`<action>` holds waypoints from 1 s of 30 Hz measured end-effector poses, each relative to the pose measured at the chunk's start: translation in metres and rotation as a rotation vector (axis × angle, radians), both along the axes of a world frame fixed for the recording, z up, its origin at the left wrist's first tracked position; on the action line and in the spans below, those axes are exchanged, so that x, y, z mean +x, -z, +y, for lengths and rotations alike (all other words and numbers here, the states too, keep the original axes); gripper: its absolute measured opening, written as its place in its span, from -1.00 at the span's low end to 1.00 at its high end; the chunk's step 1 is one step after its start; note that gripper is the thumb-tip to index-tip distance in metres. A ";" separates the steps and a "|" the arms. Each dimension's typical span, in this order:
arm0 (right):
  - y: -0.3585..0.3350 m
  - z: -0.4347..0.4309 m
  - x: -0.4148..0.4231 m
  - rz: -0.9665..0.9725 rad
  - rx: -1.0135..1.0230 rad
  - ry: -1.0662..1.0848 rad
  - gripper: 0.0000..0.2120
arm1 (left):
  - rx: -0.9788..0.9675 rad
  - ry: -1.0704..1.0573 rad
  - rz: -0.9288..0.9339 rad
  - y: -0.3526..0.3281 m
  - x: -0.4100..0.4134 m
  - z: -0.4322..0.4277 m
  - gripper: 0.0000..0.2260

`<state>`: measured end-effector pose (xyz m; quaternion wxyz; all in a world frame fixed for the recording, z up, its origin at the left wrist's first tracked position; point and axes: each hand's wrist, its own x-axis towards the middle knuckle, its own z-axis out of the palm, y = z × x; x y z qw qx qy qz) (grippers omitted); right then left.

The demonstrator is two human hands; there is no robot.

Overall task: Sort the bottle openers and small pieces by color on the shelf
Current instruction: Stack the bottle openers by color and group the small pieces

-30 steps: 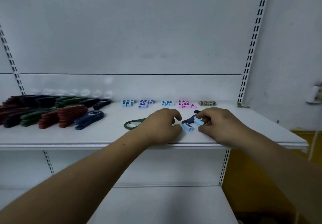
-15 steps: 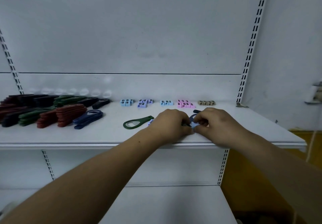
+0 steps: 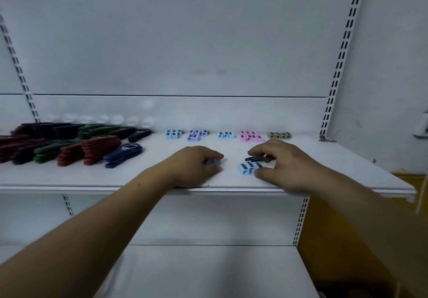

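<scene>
My left hand rests on the white shelf near its front edge, fingers curled round a small lilac piece. My right hand arches over a dark navy bottle opener, and its thumb and fingers bracket a short row of light blue pieces. Sorted small pieces line the back: light blue, lilac, light blue, pink, tan. Opener stacks lie at the left: red, navy, green, black.
Slotted shelf uprights stand at the right and left of the back panel. A lower white shelf sits below. A yellow surface shows at the lower right, beyond the shelf's right end.
My hands have drawn apart from each other. The light blue pieces now lie side by side by my right thumb. The green opener seen earlier is out of sight behind my left hand.
</scene>
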<state>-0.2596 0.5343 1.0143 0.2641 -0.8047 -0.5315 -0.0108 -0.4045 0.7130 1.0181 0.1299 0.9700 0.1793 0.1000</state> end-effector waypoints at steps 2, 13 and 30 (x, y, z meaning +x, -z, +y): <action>-0.003 0.005 -0.005 -0.020 -0.030 -0.064 -0.64 | -0.004 -0.009 -0.012 -0.001 -0.004 0.003 -0.69; -0.008 0.064 -0.030 -0.294 -0.133 -0.102 -0.75 | -0.044 -0.070 -0.088 0.000 -0.024 0.025 -0.83; -0.010 0.109 0.001 -0.449 -0.370 0.027 -0.69 | -0.176 -0.082 -0.211 0.007 -0.024 0.029 -0.82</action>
